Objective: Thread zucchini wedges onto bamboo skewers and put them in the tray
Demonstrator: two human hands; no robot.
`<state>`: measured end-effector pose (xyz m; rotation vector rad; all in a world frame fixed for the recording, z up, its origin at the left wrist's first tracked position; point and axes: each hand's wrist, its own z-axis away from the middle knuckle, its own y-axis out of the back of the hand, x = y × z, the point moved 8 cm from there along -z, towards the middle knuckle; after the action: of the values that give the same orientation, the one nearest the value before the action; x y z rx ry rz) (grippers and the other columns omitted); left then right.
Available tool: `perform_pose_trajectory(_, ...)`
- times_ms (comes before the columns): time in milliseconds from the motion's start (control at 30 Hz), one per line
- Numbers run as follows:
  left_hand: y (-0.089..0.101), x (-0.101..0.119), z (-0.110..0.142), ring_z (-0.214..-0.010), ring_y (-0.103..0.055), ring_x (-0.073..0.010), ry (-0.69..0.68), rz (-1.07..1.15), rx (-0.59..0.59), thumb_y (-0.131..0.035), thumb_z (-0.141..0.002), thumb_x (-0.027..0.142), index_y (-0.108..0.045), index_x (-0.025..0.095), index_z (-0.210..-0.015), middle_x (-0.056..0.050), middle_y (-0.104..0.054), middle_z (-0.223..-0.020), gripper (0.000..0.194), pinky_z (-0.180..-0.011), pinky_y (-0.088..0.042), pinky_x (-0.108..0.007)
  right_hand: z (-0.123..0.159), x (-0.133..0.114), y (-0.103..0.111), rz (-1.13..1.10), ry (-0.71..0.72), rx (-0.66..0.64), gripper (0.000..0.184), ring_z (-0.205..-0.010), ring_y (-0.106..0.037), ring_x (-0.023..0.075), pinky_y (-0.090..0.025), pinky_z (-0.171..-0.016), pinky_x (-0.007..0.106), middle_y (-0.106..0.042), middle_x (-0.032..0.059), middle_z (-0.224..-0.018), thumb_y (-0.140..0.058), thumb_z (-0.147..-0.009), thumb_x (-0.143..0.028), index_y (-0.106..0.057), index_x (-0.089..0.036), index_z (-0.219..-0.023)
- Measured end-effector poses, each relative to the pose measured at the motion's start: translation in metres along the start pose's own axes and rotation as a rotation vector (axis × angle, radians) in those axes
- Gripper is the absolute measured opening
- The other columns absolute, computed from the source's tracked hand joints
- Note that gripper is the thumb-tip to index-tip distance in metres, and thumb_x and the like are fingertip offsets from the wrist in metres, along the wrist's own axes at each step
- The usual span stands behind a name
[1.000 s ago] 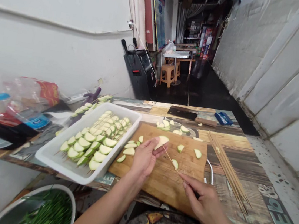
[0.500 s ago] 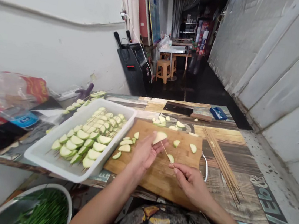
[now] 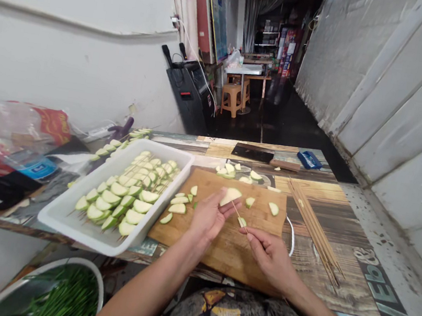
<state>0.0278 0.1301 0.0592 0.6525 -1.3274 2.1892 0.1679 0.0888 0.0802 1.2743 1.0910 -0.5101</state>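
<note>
My left hand (image 3: 207,215) holds a half-moon zucchini slice (image 3: 231,197), pale inside with a green rim, between thumb and fingers above the cutting board. A thin bamboo skewer (image 3: 235,208) is pinched in my right hand (image 3: 271,252), its far end meeting the slice; how deep it goes in is hidden. The skewer crosses over a small piece (image 3: 241,223) near my right fingertips; I cannot tell whether this piece is on it. Several loose slices lie on the wooden cutting board (image 3: 216,256). To the left, a white tray (image 3: 44,215) holds rows of skewered slices.
Loose bamboo skewers (image 3: 314,231) lie right of the board. A cleaver (image 3: 253,153) and a blue packet (image 3: 309,160) are at the table's far edge. More slices (image 3: 229,169) sit behind the board. A bowl of green stalks (image 3: 65,295) stands lower left.
The zucchini slice in my left hand has shifted slightly right, toward my right hand, and less of the skewer shows between them. My right hand has barely moved.
</note>
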Motion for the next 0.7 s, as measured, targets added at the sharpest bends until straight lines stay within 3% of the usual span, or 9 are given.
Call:
perform_pose_trajectory(333,-0.0058,0.0006,0.0039,-0.077,-0.066,-0.0211,-0.030,-0.020,-0.036,-0.057,-0.078,0.019,-0.064,0.013,-0.075,-0.009,-0.069,-0.082,0.010,-0.083,-0.052,-0.039,-0.0018,0.0053,-0.0009,-0.033,-0.007,0.040,0.037,-0.068,-0.059,0.0169,-0.046,-0.061,0.024,-0.062,0.0026,-0.061,-0.042,-0.087,-0.036,-0.066,-0.012,-0.105)
perform_pose_trajectory(533,-0.0036,0.0015,0.0035,-0.078,-0.066,-0.0213,-0.035,-0.020,-0.040,-0.058,-0.078,0.021,-0.063,0.014,-0.076,-0.008,-0.068,-0.083,0.009,-0.086,-0.050,-0.041,-0.0042,0.0016,-0.0014,-0.059,0.009,0.060,0.034,-0.068,-0.059,0.0158,-0.045,-0.059,0.024,-0.068,0.0054,-0.081,-0.043,-0.087,-0.033,-0.067,-0.014,-0.101)
perform_pose_trajectory(700,-0.0032,-0.0044,0.0032,-0.076,-0.066,-0.0208,-0.019,-0.006,-0.055,-0.059,-0.077,0.019,-0.063,0.012,-0.077,-0.008,-0.068,-0.081,0.009,-0.081,-0.052,-0.039,-0.0062,0.0012,-0.0027,-0.074,0.017,0.063,0.034,-0.062,-0.057,0.0145,-0.042,-0.054,0.023,-0.066,0.0040,-0.074,-0.042,-0.087,-0.033,-0.066,-0.013,-0.100)
